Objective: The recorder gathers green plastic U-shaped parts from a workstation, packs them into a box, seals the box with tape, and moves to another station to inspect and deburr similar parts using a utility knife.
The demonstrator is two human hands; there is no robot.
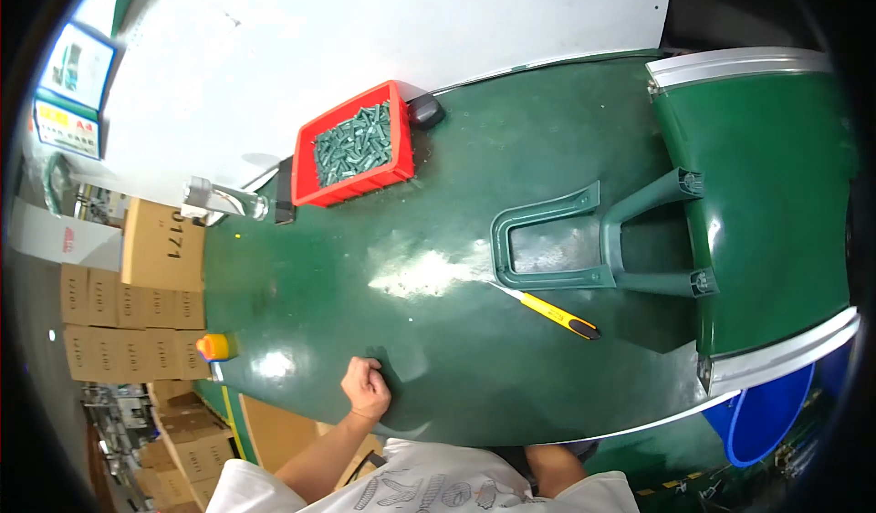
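My left hand (pixel 367 390) rests near the front edge of the green table, fingers curled into a loose fist, with nothing showing in it. Only my right forearm (pixel 555 467) is visible by the table's front edge; the hand itself is hidden. Right of the middle lie two U-shaped green plastic parts, a flatter frame (pixel 502 248) and a legged one (pixel 613 239), the second reaching to the green belt. A yellow utility knife (pixel 552 312) lies just in front of them, its blade end close to the flatter frame.
A red bin (pixel 401 143) of small green plastic pieces stands at the back, beside a dark object (pixel 425 111). A conveyor with a green belt (pixel 776 212) is at the right. Cardboard boxes (pixel 128 353) stack at the left, near an orange-yellow roll (pixel 213 347). A blue bin (pixel 766 417) sits below.
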